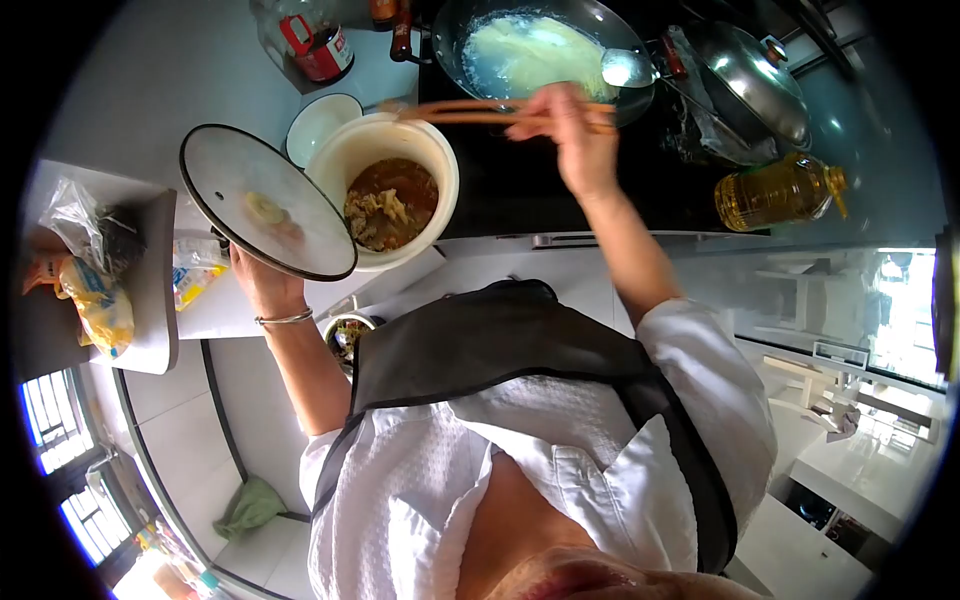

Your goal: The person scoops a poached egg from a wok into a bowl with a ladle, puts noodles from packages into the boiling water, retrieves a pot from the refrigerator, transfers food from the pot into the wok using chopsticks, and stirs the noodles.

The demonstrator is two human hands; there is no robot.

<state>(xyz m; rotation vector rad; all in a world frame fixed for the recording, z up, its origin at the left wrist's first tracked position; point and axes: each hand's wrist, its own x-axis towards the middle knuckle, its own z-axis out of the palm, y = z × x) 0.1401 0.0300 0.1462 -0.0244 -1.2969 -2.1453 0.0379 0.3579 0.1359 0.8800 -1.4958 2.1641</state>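
My left hand (268, 285) holds a round glass lid (230, 170) with a dark rim, tilted beside the pot; part of the hand is behind the glass. The cream-coloured pot (448, 185) contains brown broth with a heap of pale, chunky food (385, 212). In my right hand (562, 125), slightly blurred, is a pair of wooden chopsticks (465, 106). They extend leftward above the pot's far rim, and their tips are blurred. Just beyond that hand, a wok (450, 45) holds a pale, milky food (530, 55) and a metal ladle (630, 68).
A white bowl (318, 118) stands behind the pot. A red-labelled bottle (325, 60) is at the back left. On the right are a lidded metal pan (755, 75) and an oil bottle (775, 195). Bagged food (95, 300) sits on a shelf at left.
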